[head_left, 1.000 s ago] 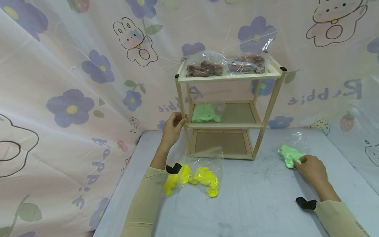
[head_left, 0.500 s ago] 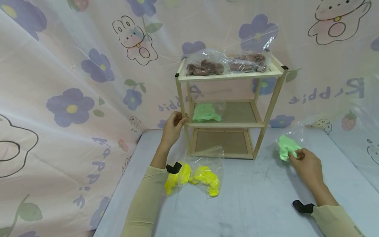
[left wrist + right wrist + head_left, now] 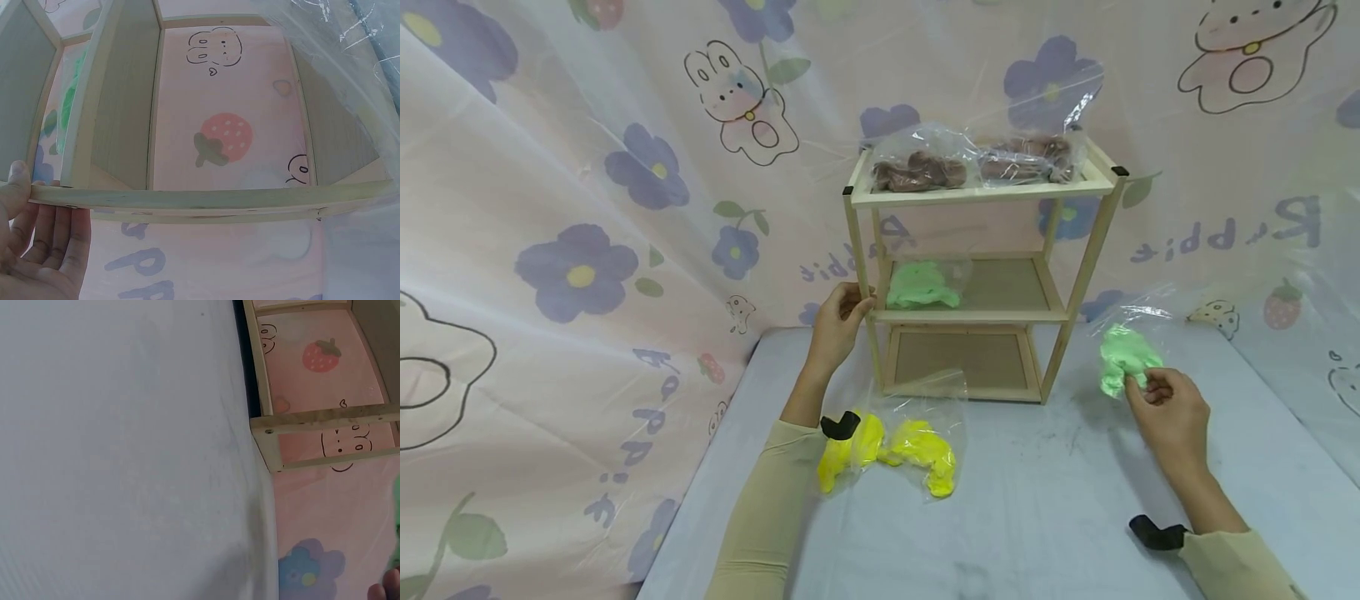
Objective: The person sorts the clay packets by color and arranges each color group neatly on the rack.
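Note:
My left hand (image 3: 837, 327) grips the left front post of a three-tier wooden shelf rack (image 3: 970, 317) at its middle tier. In the left wrist view, its thumb and fingers (image 3: 76, 240) lie on either side of that post. To the right of the rack, my right hand (image 3: 1176, 417) pinches a clear plastic bag with a soft green clay-like lump (image 3: 1123, 354), held above the table. Only fingertips (image 3: 392, 584) and a sliver of green show at the right wrist view's edge. Another bagged green lump (image 3: 922, 286) lies on the middle tier, at its left.
Two bagged brown lumps (image 3: 921, 172) lie on the top tier. Bagged yellow lumps (image 3: 925, 450) are on the table (image 3: 1022, 517) in front of the rack, beside the left forearm. A printed curtain (image 3: 700, 233) hangs close behind and to the left.
My right hand has lifted the bagged green lump off the table and moved it slightly left and toward the back. My left hand stays on the post.

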`<act>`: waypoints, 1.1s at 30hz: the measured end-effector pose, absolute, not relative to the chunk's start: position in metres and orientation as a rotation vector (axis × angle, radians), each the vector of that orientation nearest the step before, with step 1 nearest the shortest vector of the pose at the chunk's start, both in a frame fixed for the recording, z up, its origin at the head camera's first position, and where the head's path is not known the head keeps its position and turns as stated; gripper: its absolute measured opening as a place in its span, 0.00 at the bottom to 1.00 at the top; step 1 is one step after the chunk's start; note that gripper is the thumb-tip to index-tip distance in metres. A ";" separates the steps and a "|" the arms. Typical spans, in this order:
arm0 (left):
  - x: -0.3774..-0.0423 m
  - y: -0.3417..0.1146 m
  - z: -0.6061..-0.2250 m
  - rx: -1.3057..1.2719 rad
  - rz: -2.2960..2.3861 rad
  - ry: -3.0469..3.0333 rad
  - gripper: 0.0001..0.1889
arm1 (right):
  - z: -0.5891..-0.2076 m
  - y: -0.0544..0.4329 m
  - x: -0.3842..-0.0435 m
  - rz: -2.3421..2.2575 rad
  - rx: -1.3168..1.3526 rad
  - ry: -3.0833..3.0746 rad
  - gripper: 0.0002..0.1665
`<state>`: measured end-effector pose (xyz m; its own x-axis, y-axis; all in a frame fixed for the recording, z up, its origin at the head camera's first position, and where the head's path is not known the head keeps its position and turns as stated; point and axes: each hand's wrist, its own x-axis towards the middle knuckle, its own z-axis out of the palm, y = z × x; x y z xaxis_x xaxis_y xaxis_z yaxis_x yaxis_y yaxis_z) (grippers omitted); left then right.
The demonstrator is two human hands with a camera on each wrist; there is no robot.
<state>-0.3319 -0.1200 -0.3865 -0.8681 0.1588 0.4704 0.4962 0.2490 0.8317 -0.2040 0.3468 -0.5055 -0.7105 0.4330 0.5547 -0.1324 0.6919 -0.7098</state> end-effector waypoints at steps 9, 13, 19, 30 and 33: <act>-0.331 -0.120 -0.386 -0.605 -1.662 -2.233 0.16 | -0.502 0.336 -0.201 0.977 -0.131 -2.006 0.15; -0.331 -0.121 -0.386 -0.603 -1.661 -2.234 0.16 | -0.495 0.329 -0.198 1.000 -0.087 -1.927 0.16; -0.331 -0.120 -0.386 -0.599 -1.656 -2.236 0.16 | -0.473 0.306 -0.190 1.032 0.034 -1.762 0.15; -0.332 -0.120 -0.387 -0.603 -1.665 -2.233 0.15 | -0.459 0.273 -0.191 0.992 0.310 -1.449 0.17; -0.332 -0.120 -0.388 -0.606 -1.663 -2.232 0.16 | -0.459 0.267 -0.192 0.949 0.375 -1.446 0.23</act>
<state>-0.3324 -0.1204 -0.3877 -0.8688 0.1575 0.4695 0.4949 0.2442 0.8339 -0.1925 0.2673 -0.4591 -0.1435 0.3180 0.9372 -0.7332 0.6019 -0.3165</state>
